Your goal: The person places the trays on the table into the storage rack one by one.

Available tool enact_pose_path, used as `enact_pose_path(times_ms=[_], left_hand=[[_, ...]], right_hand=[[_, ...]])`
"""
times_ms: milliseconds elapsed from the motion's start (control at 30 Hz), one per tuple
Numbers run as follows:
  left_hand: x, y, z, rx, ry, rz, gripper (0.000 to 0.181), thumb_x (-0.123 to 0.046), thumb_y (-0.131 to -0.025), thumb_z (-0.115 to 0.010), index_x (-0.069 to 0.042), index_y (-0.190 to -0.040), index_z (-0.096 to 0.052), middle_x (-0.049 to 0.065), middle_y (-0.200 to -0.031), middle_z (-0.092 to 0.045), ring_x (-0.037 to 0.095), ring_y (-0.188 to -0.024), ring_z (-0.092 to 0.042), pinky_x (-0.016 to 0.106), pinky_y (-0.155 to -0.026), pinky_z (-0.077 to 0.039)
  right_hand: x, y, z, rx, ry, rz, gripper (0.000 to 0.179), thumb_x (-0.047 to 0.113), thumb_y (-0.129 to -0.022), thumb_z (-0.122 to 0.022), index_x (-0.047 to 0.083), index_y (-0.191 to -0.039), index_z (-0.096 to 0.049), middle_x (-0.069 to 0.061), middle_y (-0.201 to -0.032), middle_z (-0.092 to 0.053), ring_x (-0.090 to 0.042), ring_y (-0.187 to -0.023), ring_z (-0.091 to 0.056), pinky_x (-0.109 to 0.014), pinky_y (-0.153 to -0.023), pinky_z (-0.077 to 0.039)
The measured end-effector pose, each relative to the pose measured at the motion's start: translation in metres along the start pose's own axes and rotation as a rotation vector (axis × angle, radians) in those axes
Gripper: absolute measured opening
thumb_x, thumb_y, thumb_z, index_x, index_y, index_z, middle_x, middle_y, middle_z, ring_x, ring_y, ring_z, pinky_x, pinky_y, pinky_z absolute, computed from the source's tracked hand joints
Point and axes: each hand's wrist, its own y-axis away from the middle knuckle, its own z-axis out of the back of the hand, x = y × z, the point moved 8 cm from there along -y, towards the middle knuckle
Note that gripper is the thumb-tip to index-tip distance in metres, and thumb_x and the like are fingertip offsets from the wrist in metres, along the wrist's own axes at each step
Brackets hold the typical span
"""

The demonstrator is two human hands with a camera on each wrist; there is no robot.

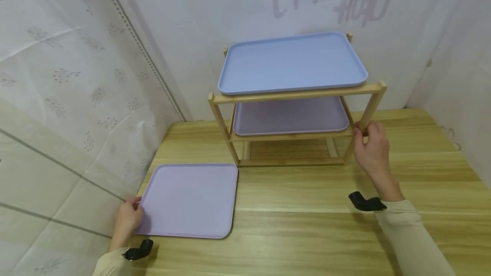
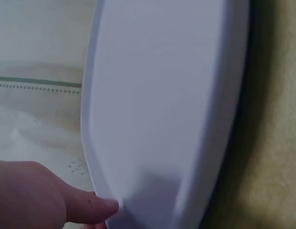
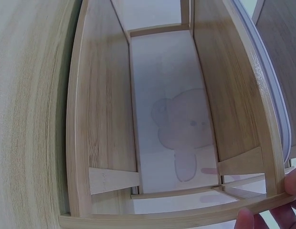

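My left hand (image 1: 128,217) pinches the left edge of a lilac tray (image 1: 192,199) at the left of the table; in the left wrist view the thumb (image 2: 107,210) lies over the tray's rim. My right hand (image 1: 372,147) grips the right front post of a wooden three-tier rack (image 1: 295,95). In the right wrist view its fingertips (image 3: 244,218) curl round the wooden post. A blue tray (image 1: 291,63) lies on the rack's top tier, and a second lilac tray (image 1: 291,116) lies on the middle tier. The bottom tier shows bare wood.
The rack stands at the back of the wooden table (image 1: 291,233). Behind it hangs a white cloth (image 1: 172,33) with faint lettering. A patterned curtain (image 1: 76,97) runs down the left side, close to the left hand. Black wrist mounts (image 1: 366,202) sit on both forearms.
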Motion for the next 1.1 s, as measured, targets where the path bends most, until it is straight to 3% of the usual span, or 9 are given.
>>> enact_pose_path(times_ms=[267,533,667,833,967,1100], left_hand=[[0.003,-0.001,-0.003,-0.001,-0.057,-0.048,0.043,0.003,-0.077,-0.043,0.018,-0.116,-0.054,0.037,-0.103,-0.062,0.052,-0.095,-0.059,0.054,-0.077,-0.047],[0.001,0.001,0.004,0.011,-0.04,-0.006,0.044,0.001,-0.078,-0.041,0.019,-0.116,-0.051,0.038,-0.103,-0.059,0.051,-0.094,-0.057,0.056,-0.08,-0.045],[0.001,0.001,0.009,0.009,-0.018,0.006,0.044,-0.001,-0.08,-0.039,0.019,-0.116,-0.052,0.037,-0.104,-0.06,0.048,-0.093,-0.058,0.05,-0.075,-0.048],[0.001,0.002,0.012,0.015,0.06,0.006,0.039,-0.001,-0.089,-0.037,0.021,-0.118,-0.052,0.04,-0.112,-0.058,0.047,-0.099,-0.058,0.034,-0.071,-0.048],[0.004,0.003,0.009,0.061,0.154,0.055,0.039,-0.002,-0.094,-0.038,0.021,-0.124,-0.048,0.041,-0.116,-0.056,0.031,-0.089,-0.06,0.022,-0.067,-0.045],[0.007,0.005,0.006,0.057,0.202,0.075,0.04,-0.001,-0.095,-0.038,0.022,-0.126,-0.046,0.041,-0.116,-0.056,0.017,-0.083,-0.056,0.015,-0.063,-0.042]], right_hand=[[0.003,0.0,0.0,0.005,-0.02,0.005,0.015,0.001,-0.091,-0.056,-0.01,-0.102,-0.061,-0.027,-0.096,-0.054,-0.031,-0.08,-0.057,-0.002,-0.06,-0.031],[0.005,0.0,0.0,0.01,-0.027,-0.005,0.016,0.002,-0.092,-0.056,-0.01,-0.102,-0.061,-0.026,-0.096,-0.054,-0.031,-0.081,-0.057,-0.002,-0.06,-0.031],[0.004,0.0,-0.001,0.017,-0.017,-0.017,0.016,0.002,-0.092,-0.055,-0.01,-0.102,-0.061,-0.026,-0.096,-0.053,-0.031,-0.082,-0.057,-0.004,-0.06,-0.031],[0.003,0.001,-0.001,0.016,-0.013,-0.016,0.017,0.002,-0.092,-0.055,-0.009,-0.102,-0.061,-0.026,-0.097,-0.053,-0.031,-0.082,-0.057,-0.005,-0.061,-0.03],[0.003,0.001,0.0,0.01,-0.01,-0.012,0.017,0.002,-0.092,-0.055,-0.009,-0.103,-0.061,-0.027,-0.097,-0.053,-0.032,-0.081,-0.057,-0.004,-0.06,-0.03],[0.002,0.001,0.0,0.009,-0.009,-0.01,0.017,0.002,-0.092,-0.055,-0.01,-0.103,-0.06,-0.027,-0.097,-0.052,-0.032,-0.081,-0.057,-0.003,-0.06,-0.03]])
